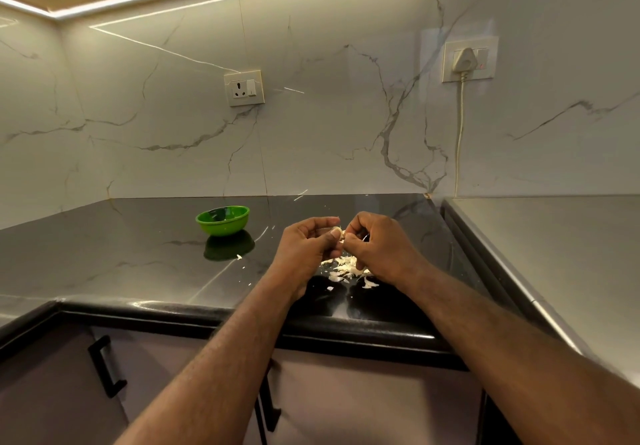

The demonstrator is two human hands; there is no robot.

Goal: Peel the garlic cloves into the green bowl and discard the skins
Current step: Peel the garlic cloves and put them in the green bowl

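The left hand [304, 245] and right hand [379, 249] meet above the bench [138, 264], the fingers [322, 222] of both pinched on one garlic clove [341, 235] held between them. Straight below the fingers lie loose skins [346, 269], not yet discarded. The green bowl [223, 220] stands well left of the fingers and farther back; pale bits inside may be peeled cloves. Peeling seems well under way, and clearing the skins remains.

The dark worktop [138, 264] carries 1 green bowl [223, 220] toward its back edge and garlic skins [346, 269] nearer its front edge.
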